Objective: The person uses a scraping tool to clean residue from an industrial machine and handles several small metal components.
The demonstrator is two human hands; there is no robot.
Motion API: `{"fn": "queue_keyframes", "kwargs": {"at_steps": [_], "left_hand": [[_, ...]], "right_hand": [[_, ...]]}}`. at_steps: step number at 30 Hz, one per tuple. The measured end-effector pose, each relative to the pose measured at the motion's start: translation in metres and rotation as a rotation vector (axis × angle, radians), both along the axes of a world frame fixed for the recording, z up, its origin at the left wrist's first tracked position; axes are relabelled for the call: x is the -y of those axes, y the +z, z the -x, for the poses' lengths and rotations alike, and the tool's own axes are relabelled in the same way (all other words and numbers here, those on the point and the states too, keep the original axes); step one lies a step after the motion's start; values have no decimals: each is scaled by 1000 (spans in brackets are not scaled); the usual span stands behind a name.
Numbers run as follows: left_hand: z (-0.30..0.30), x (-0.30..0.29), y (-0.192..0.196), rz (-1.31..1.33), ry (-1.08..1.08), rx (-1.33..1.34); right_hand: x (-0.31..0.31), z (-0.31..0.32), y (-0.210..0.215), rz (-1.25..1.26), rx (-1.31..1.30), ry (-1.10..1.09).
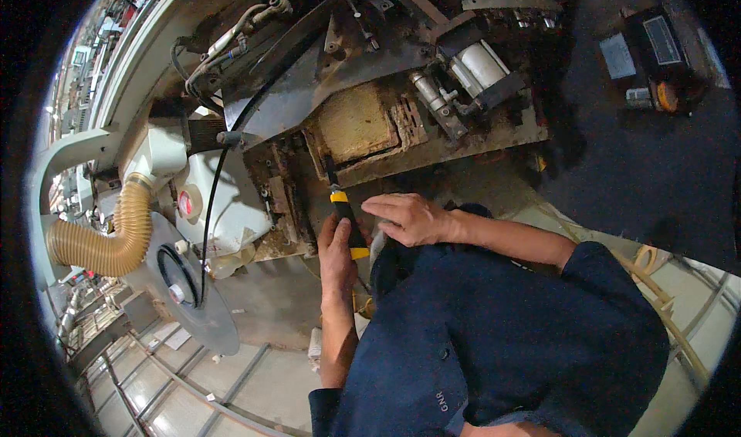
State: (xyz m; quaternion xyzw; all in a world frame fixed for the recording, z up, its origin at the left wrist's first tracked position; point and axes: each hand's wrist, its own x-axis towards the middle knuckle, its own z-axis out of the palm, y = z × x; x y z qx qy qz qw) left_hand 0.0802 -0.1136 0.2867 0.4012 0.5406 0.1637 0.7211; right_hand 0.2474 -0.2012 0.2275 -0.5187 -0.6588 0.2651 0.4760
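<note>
My left hand (336,249) is wrapped around a hand tool (349,219) with a black handle and yellow ends. A dark, narrow tip runs forward from it to the front corner of a dirty machine bed. The tip is too dark to tell the tool's exact kind. Just right of the handle, my right hand (413,219) is held with its fingers stretched toward it; no held thing shows there. Ahead of both hands lies a yellowish, crusted rectangular pad (357,124) in a recess of the bed, framed by worn metal edges.
A metal cylinder unit (480,70) stands on the bed at right. To the left are a pale machine housing (220,205), a ribbed tan hose (127,232) and a large clear disc (193,286). A black cable (212,221) hangs down. Boxes (656,40) rest on a dark surface far right.
</note>
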Motion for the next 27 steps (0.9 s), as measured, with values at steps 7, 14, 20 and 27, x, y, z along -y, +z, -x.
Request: {"fn": "queue_keyframes", "kwargs": {"at_steps": [7, 14, 20, 27], "left_hand": [[-54, 13, -20, 146, 119, 197], [-103, 32, -35, 482, 148, 421], [-126, 6, -54, 747, 184, 541], [-143, -11, -54, 1021, 315, 773]], "right_hand": [[13, -27, 54, 447, -215, -158], [24, -48, 81, 745, 307, -289], [-3, -60, 118, 670, 552, -278], [-61, -60, 135, 647, 596, -306]]}}
